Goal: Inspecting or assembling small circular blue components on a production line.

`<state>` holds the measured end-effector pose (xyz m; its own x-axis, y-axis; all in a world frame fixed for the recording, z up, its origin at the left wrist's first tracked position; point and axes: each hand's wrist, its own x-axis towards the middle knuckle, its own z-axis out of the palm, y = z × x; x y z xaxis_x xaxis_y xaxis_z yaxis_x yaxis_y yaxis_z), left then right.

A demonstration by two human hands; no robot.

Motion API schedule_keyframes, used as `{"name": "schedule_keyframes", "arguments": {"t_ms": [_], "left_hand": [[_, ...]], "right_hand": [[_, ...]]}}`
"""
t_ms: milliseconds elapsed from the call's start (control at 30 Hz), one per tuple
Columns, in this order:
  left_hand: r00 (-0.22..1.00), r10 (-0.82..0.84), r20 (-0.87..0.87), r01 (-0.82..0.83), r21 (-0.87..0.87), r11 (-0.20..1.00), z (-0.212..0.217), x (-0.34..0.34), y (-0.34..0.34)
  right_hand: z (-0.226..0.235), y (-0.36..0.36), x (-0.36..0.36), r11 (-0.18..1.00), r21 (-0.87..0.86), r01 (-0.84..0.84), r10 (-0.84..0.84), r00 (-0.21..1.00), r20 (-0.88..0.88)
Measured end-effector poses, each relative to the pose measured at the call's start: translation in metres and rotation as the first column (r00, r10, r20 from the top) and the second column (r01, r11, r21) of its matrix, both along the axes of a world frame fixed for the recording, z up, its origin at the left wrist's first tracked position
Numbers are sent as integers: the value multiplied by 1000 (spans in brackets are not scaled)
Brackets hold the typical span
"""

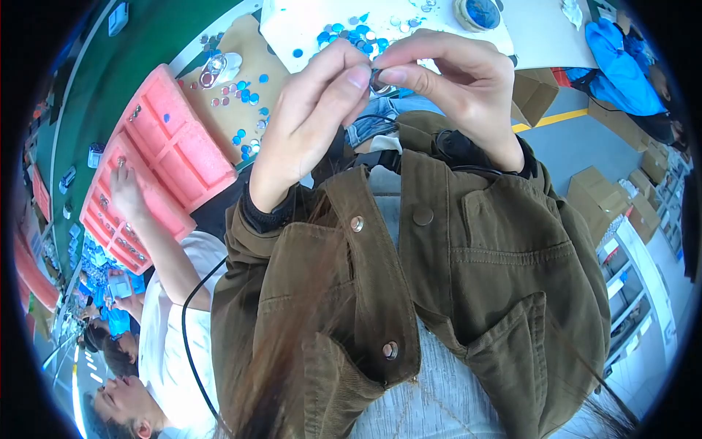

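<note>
Up at the near edge of the white worktop [292, 33], my left hand [314, 110] and my right hand [461, 80] meet at their fingertips. Both are closed in a pinch on a small, dark, round piece [378, 83] with a shiny rim. Fingers cover most of it, so I cannot tell its exact kind. Just beyond my fingertips lie several loose blue and silvery discs [344, 33]. A round tub [479, 13] with blue contents stands beyond my right hand.
Left of my hands, brown cardboard [245, 51] carries more discs and a clear plastic item [219, 69]. Pink compartment trays [191, 139] sit beside a green conveyor [77, 88]; a co-worker's hand [128, 192] reaches into one. Cardboard boxes [534, 95] stand at right. A black cable [186, 322] hangs left.
</note>
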<state>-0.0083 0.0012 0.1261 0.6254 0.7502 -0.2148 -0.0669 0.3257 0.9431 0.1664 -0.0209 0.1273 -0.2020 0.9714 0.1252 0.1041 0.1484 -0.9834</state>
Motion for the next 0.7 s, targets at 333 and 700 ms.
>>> {"name": "schedule_keyframes", "arguments": {"t_ms": [333,700], "left_hand": [[985,-2,-172,29,153,988,-4,-10,-3],[971,74,-226,2,319,948,-6,-7,-6]], "right_hand": [[-7,-1,-2,999,-40,-28,31,998,61],[-4,-5,-3,999,-20,-37,38,996,75]]}}
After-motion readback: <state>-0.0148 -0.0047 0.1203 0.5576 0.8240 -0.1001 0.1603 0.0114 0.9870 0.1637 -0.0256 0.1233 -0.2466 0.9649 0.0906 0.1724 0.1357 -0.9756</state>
